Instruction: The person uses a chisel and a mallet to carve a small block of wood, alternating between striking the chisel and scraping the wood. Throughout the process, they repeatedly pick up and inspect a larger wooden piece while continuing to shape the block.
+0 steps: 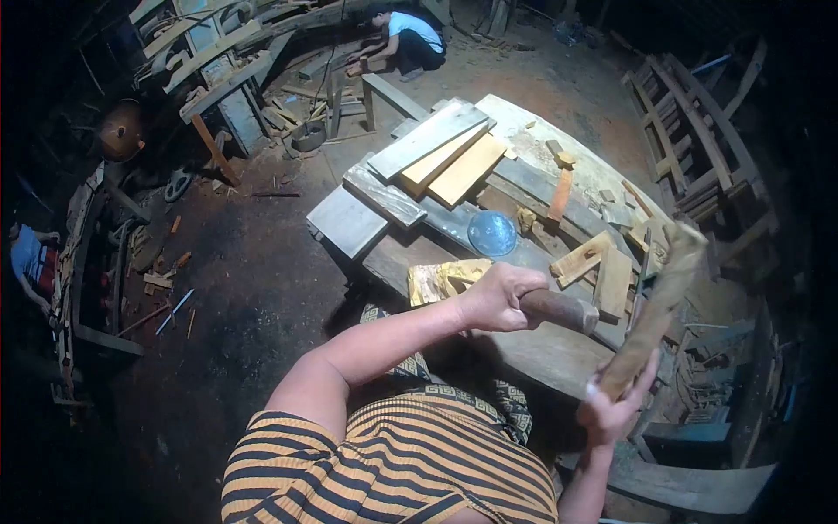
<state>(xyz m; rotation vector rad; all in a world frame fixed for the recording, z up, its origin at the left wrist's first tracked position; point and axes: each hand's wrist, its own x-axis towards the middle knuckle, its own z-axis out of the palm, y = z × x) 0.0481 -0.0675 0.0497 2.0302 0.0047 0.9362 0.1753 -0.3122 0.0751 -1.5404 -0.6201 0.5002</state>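
My left hand (502,297) is closed around a short, thick brown wooden handle (563,311), its blunt end pointing right. The other end of the handle is hidden by my fist. In my right hand (618,403) is a rough wooden club (656,310), gripped at its lower end and tilted up and away from me. The club's shaft is apart from the handle, to its right. A yellowish wood block (428,281) lies just beyond my left hand, on the wooden workbench (546,354).
Planks (432,140) are stacked on the bench's far side, near a round clear dish (492,234). Wood blocks (614,284) lie right of it. A person (410,42) crouches at the back; another person (35,262) is far left. Wooden frames (690,122) stand at right.
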